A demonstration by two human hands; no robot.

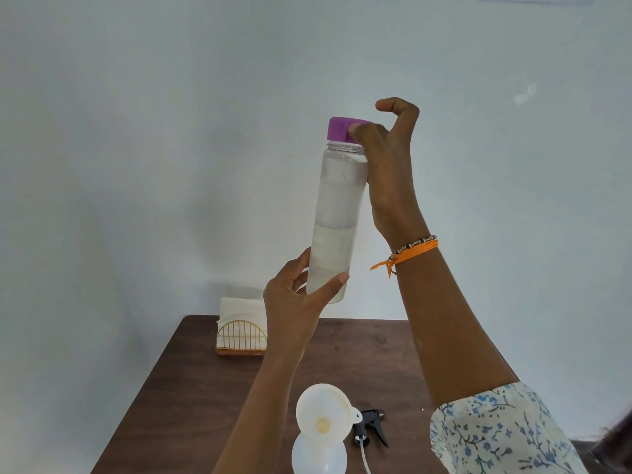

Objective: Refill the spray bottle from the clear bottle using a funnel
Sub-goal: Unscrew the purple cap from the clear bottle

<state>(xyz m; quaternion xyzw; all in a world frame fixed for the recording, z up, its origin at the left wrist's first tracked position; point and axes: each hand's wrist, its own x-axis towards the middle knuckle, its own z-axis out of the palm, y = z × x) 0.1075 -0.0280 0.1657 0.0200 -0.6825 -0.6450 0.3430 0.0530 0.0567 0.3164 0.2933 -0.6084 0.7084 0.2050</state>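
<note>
Head view: clear bottle [333, 213] raised high above the counter [191, 398], near upright with a slight lean, roughly half full of clear liquid. Left hand [297, 302] wrapped round the base, thumb across the front. Right hand [386, 159] reaching up beside the neck, fingertips pinching the purple cap [342, 129], forefinger crooked free above it, wrist bent, beaded and orange bands [410, 251] at the wrist, floral sleeve [506, 432] at the elbow.

Step in hand, judged: unscrewing the cap. Best done with the base held firm and steady, bottle kept upright so nothing slops once the thread lets go, cap turned with fingertips only, then set aside on the counter.

Below, near the frame's bottom edge: white funnel [323, 415] already seated in the neck of the spray bottle [318, 456], black trigger head [371, 427] with its tube lying on the counter just beside. Napkin holder [241, 336] at the far edge.
</note>
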